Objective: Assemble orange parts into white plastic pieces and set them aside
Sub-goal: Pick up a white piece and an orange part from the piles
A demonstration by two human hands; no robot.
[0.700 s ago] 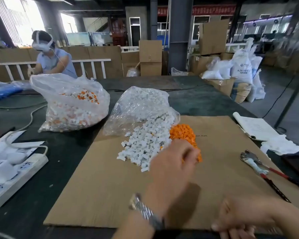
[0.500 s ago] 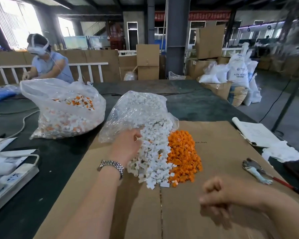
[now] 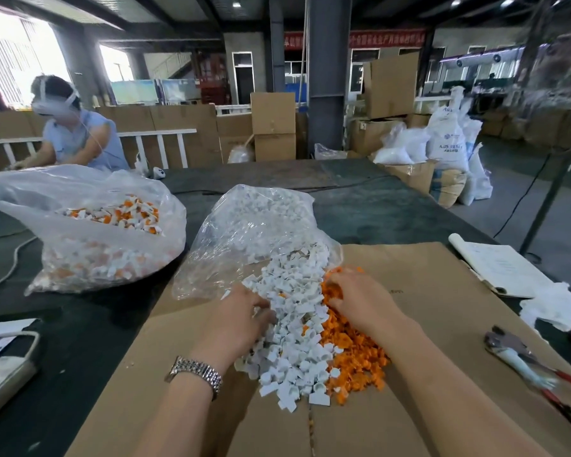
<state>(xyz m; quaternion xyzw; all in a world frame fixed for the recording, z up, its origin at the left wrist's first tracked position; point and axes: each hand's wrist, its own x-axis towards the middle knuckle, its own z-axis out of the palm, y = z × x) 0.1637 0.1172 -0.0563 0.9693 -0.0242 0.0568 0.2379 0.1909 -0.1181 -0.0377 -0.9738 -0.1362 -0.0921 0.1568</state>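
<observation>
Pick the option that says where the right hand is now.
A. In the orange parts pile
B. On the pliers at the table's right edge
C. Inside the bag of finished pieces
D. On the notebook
A: the right hand lies with its fingers in the orange parts pile, beside the white pieces that the left hand touches.
</observation>
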